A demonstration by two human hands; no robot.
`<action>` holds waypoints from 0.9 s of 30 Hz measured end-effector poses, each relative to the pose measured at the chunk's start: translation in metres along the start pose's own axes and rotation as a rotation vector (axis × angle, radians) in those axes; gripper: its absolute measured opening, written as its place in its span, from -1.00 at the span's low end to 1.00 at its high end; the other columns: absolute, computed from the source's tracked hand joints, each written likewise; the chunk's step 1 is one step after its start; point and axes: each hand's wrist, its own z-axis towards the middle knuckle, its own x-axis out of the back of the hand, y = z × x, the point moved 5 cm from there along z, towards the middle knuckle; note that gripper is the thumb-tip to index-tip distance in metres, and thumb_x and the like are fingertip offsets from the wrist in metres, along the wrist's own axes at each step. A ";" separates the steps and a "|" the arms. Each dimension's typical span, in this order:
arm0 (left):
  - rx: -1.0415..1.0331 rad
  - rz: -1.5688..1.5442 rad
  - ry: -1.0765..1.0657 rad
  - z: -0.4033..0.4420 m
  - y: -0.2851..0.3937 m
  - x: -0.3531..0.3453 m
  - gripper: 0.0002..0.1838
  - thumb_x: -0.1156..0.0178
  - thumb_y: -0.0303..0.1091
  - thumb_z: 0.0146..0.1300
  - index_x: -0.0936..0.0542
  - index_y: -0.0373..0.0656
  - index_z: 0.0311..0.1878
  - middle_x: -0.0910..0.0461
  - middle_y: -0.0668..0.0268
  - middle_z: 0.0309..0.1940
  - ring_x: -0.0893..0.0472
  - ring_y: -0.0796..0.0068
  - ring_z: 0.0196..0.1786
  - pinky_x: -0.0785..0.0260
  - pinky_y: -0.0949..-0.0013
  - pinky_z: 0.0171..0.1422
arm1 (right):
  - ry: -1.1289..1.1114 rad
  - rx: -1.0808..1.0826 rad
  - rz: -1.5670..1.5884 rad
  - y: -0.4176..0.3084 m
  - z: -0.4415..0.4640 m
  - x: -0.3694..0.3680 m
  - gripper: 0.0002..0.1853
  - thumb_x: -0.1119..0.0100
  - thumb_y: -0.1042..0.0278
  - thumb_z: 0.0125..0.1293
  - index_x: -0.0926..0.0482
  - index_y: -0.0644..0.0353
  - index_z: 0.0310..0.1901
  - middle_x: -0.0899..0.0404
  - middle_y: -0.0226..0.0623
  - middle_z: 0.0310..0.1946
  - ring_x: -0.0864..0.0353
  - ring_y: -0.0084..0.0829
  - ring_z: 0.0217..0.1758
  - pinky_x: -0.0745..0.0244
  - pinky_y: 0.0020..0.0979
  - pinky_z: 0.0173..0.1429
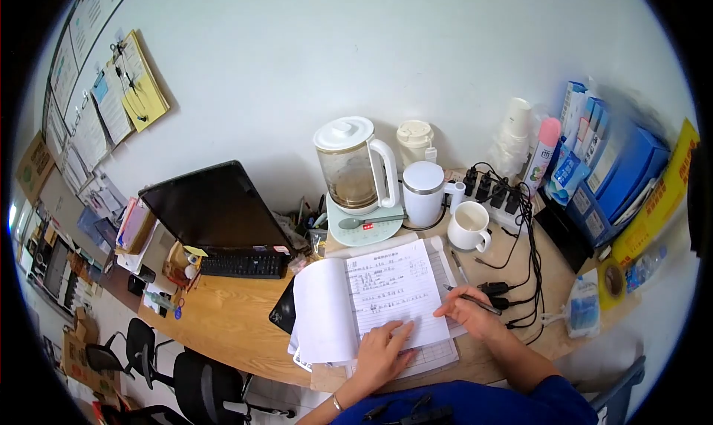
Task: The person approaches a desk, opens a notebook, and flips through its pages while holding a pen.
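An open notebook [390, 299] lies on the desk before me, its right page covered in handwriting in the upper part. My left hand [382, 354] rests on the lower part of that page, fingers stretched out and holding nothing. A dark pen [479, 303] is gripped in my right hand [475, 315], just off the page's right edge. Beneath the notebook, a sheet with a printed grid [438, 357] sticks out. Another pen [459, 267] lies to the right of the notebook, below a white mug [469, 226].
Behind the notebook stand a glass kettle [349, 174] on its base, a spoon [371, 221] and a lidded white cup [423, 195]. Black cables [531, 276] run down the right side near blue folders [624, 176]. A monitor [223, 209] and keyboard [241, 266] sit left.
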 end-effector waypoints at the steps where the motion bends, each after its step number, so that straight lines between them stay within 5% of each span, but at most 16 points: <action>1: 0.000 0.000 0.000 -0.002 -0.006 -0.005 -0.50 -0.40 -0.34 -0.07 -0.53 -0.10 0.01 -0.54 0.19 -0.19 -0.49 0.22 -0.24 -0.36 0.30 -0.17 | -0.041 0.024 0.154 -0.001 0.000 -0.002 -0.80 0.12 0.37 0.40 -0.37 0.26 -0.03 -0.59 0.00 -0.18 -0.57 -0.25 -0.01 -0.40 -0.23 0.18; 4: 0.006 -0.069 0.126 -0.016 -0.020 -0.004 -0.65 -0.31 -0.43 0.03 -0.53 -0.12 -0.07 -0.54 0.22 -0.21 -0.49 0.35 -0.27 -0.38 0.35 -0.20 | -0.059 0.036 0.245 -0.003 -0.002 -0.003 -0.80 0.15 0.37 0.40 -0.37 0.25 -0.04 -0.58 0.01 -0.19 -0.56 -0.20 0.00 -0.34 -0.16 0.22; 6: 0.445 -0.390 0.333 -0.032 -0.048 0.013 -0.75 -0.17 -0.46 0.18 -0.47 -0.20 -0.06 -0.53 0.20 -0.21 -0.49 0.50 -0.19 -0.38 0.43 -0.18 | -0.024 0.043 0.237 -0.005 -0.002 -0.001 -0.81 0.14 0.37 0.40 -0.37 0.24 -0.05 -0.58 0.01 -0.19 -0.56 -0.18 0.00 -0.35 -0.16 0.20; 11: 0.548 -0.751 0.857 -0.057 -0.068 0.062 -0.75 0.02 -0.44 0.32 -0.34 -0.36 0.00 -0.50 0.17 -0.11 -0.48 0.50 -0.10 -0.36 0.43 -0.04 | -0.015 0.010 0.203 0.002 -0.001 0.000 -0.81 0.15 0.38 0.38 -0.40 0.21 -0.06 -0.57 0.03 -0.21 -0.58 -0.17 -0.07 -0.40 -0.16 0.12; 18: 0.651 -0.649 0.728 -0.084 -0.085 0.057 -0.71 0.04 -0.45 0.32 -0.34 -0.40 0.05 -0.47 0.13 -0.02 -0.49 0.40 -0.02 -0.34 0.40 0.08 | -0.061 -0.020 0.088 -0.001 -0.002 -0.010 -0.80 0.09 0.38 0.38 -0.39 0.29 -0.07 -0.59 -0.02 -0.21 -0.59 -0.29 -0.07 -0.47 -0.27 0.06; 20: 0.517 -0.783 0.836 -0.082 -0.086 0.055 -0.70 0.05 -0.46 0.32 -0.35 -0.41 0.07 -0.47 0.13 -0.02 -0.49 0.39 -0.02 -0.34 0.38 0.08 | -0.067 -0.025 -0.180 -0.002 -0.003 -0.012 -0.79 0.07 0.37 0.38 -0.39 0.32 -0.06 -0.60 -0.03 -0.21 -0.59 -0.31 -0.07 -0.45 -0.33 0.06; 27: 0.628 -0.681 0.867 -0.090 -0.089 0.071 -0.72 0.07 -0.41 0.34 -0.39 -0.41 0.01 -0.51 0.15 -0.11 -0.50 0.45 -0.10 -0.37 0.41 -0.02 | -0.165 0.043 -0.400 -0.014 -0.004 -0.024 -0.76 0.00 0.38 0.35 -0.40 0.33 -0.03 -0.62 -0.07 -0.22 -0.61 -0.38 -0.10 -0.45 -0.44 0.01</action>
